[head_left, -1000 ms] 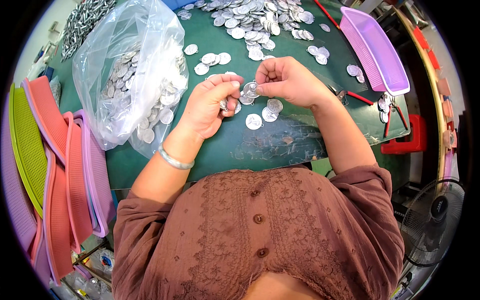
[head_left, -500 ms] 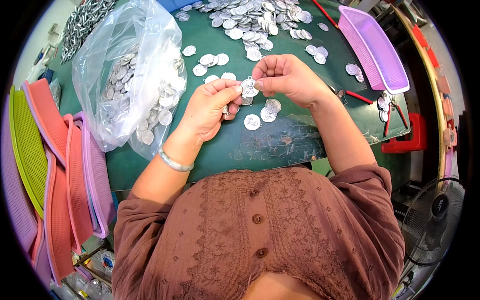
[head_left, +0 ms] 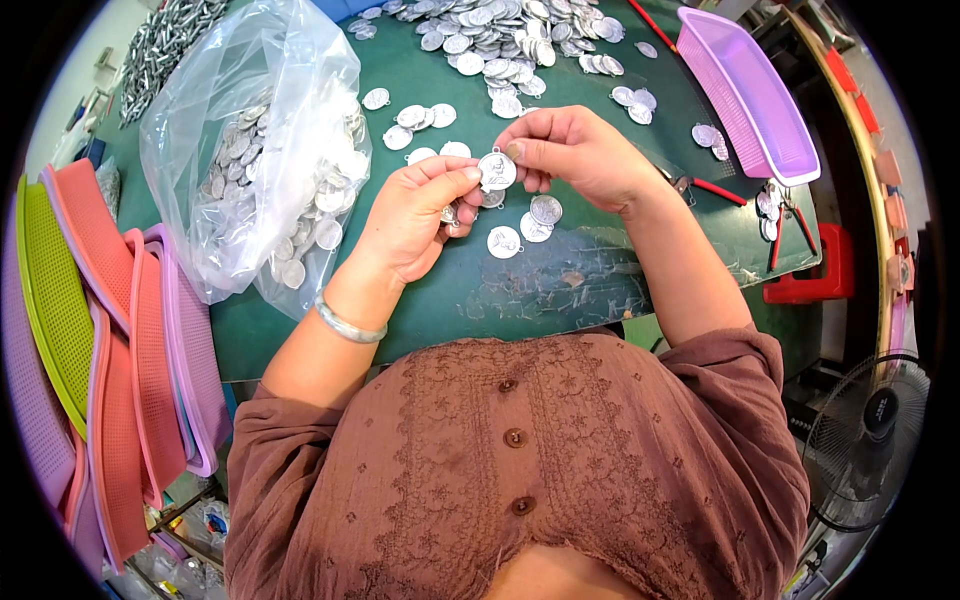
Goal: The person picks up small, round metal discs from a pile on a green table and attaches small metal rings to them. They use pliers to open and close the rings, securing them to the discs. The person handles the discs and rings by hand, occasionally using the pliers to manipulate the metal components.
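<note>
Between my two hands is a round silver medal with a small loop at its top and a raised figure on its face. My left hand pinches its left edge between thumb and forefinger; another medal is tucked under the curled fingers of that hand. At the loop and upper right edge, my right hand closes thumb and forefinger on the same medal. Just below lie a few loose medals on the green tabletop.
A clear plastic bag of medals stands left, with a large medal pile at the back. Rightward are red-handled pliers, a second red-handled tool and a purple basket. Stacked baskets rise at far left; a fan stands lower right.
The held medal has turned slightly, and its face shows more fully. My right fingers have shifted a little left and up toward its loop.
</note>
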`<state>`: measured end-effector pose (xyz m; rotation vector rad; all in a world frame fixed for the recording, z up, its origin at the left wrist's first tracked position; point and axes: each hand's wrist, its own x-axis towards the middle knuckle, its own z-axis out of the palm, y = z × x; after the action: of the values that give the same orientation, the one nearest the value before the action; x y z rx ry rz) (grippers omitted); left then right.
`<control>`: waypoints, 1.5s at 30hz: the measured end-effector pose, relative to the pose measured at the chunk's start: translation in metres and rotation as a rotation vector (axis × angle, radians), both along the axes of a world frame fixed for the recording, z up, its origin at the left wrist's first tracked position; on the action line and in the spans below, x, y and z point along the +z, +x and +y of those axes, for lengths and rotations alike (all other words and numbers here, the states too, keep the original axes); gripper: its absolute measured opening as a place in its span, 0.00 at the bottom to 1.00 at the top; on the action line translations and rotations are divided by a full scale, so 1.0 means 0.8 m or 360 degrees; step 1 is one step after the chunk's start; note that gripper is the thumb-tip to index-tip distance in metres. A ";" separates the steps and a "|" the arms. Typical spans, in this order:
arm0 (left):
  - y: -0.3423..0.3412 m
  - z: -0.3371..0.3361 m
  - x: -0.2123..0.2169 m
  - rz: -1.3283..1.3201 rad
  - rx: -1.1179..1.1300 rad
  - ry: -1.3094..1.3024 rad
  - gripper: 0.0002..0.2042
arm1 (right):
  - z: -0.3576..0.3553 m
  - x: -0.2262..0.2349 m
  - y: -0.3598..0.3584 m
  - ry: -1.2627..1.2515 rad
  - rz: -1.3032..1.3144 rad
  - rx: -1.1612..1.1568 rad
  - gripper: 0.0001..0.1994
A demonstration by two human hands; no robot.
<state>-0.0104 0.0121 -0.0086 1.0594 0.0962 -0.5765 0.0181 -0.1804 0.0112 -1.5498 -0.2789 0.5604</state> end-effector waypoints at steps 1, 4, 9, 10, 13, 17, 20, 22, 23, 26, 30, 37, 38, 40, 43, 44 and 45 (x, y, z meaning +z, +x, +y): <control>0.000 0.000 0.000 0.0004 0.0000 -0.0001 0.05 | 0.001 0.000 -0.001 -0.0032 -0.0009 0.0005 0.08; 0.000 -0.001 0.001 0.0026 0.0002 -0.0017 0.05 | 0.001 -0.001 -0.002 -0.0049 -0.0015 -0.0012 0.08; 0.001 0.003 0.000 0.0065 -0.0158 0.0041 0.09 | 0.001 -0.002 -0.001 -0.0036 -0.0043 -0.0072 0.07; 0.001 0.003 0.002 0.0094 -0.0217 0.0089 0.10 | 0.000 -0.002 0.000 -0.0031 -0.0051 -0.0078 0.07; -0.003 0.001 0.008 0.0201 -0.0286 0.0044 0.12 | 0.001 -0.003 -0.001 0.0030 -0.0068 -0.0089 0.06; -0.001 0.005 0.005 0.0308 -0.0345 -0.0173 0.11 | 0.002 -0.003 -0.001 0.0024 -0.0194 -0.0054 0.07; 0.000 0.004 0.003 0.0309 -0.0318 -0.0234 0.07 | 0.002 -0.004 -0.001 0.0003 -0.0268 -0.0013 0.09; -0.002 0.001 0.002 0.0234 -0.0220 -0.0198 0.05 | 0.001 -0.006 0.000 0.0040 -0.0254 0.0006 0.11; -0.003 -0.001 0.001 0.0151 -0.0187 -0.0127 0.04 | 0.002 -0.005 -0.001 0.0056 -0.0272 -0.0010 0.11; -0.005 -0.002 -0.002 -0.0066 -0.0110 0.0015 0.03 | 0.005 0.000 -0.004 0.0111 -0.0293 -0.0035 0.12; -0.006 -0.003 -0.004 -0.0218 -0.0068 0.0049 0.03 | 0.002 -0.002 -0.002 0.0123 -0.0269 -0.0017 0.13; 0.004 0.011 -0.003 0.0012 0.0249 -0.0403 0.02 | 0.006 -0.018 -0.001 -0.0914 -0.1265 0.0178 0.14; 0.007 0.016 -0.006 -0.0010 0.0204 -0.0529 0.02 | 0.008 -0.020 -0.004 -0.0956 -0.1334 0.0164 0.14; 0.006 0.016 -0.002 0.0019 0.0242 -0.0542 0.02 | 0.013 -0.024 -0.011 -0.1040 -0.1471 0.0135 0.15; 0.007 0.018 -0.003 0.0022 0.0236 -0.0589 0.03 | 0.017 -0.022 -0.012 -0.1094 -0.1368 0.0183 0.13; 0.008 0.019 -0.004 0.0018 0.0217 -0.0612 0.03 | 0.018 -0.022 -0.012 -0.1090 -0.1359 0.0173 0.13; 0.009 0.019 -0.004 0.0055 0.0223 -0.0584 0.04 | 0.018 -0.021 -0.012 -0.1085 -0.1350 0.0164 0.13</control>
<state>-0.0032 0.0277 -0.0118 0.6806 0.0902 -0.4637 0.0087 -0.1659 -0.0057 -2.4013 -0.8795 0.0212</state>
